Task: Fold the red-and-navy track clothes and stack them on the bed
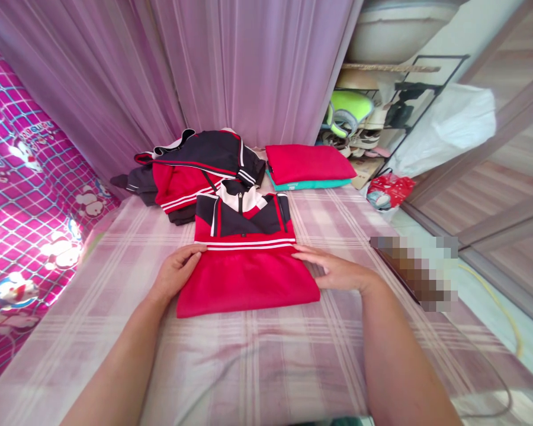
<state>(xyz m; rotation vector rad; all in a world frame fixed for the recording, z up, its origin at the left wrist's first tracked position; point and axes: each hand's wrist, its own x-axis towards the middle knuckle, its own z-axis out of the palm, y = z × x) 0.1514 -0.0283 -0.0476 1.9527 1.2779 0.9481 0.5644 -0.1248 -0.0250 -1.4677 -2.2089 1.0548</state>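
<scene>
A red, navy and white zip-neck jacket (249, 278) lies folded on the plaid bedsheet in front of me. Its white collar points away, and a white-striped red hem band (249, 243) crosses its middle. The plain red part lies nearest me. My left hand (177, 272) rests on the jacket's left edge, just below the band, fingers together and thumb lying on the fabric. On the opposite edge, my right hand (335, 270) has its fingers stretched out over the cloth, thumb apart. Both hands look flat, not wrapped round the jacket.
Behind the jacket sits a loose heap of navy and red clothes (199, 160). Folded red clothing (311, 163) lies on a folded teal piece (324, 184) at the back right. A blurred-out object (415, 272) is at the bed's right edge. Purple curtains (249, 71) hang behind; a shoe rack (408, 112) stands right.
</scene>
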